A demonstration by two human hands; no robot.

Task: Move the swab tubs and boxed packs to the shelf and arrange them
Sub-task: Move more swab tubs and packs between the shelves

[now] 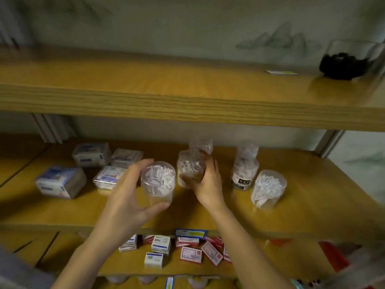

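Gripping two upright swab tubs on the middle shelf (302, 205), left hand (127, 197) fingers clamped on near tub (157, 181), right hand (205, 181) fingers wrapped round farther tub (188, 166), just beside.

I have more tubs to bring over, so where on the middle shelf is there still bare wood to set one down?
Bare wood lies right of the frosted clear tub at the right end, and along the middle wooden shelf's front edge. The left is crowded with plastic-wrapped boxed packs; the centre holds both hands, the left hand and right hand, each on a tub.
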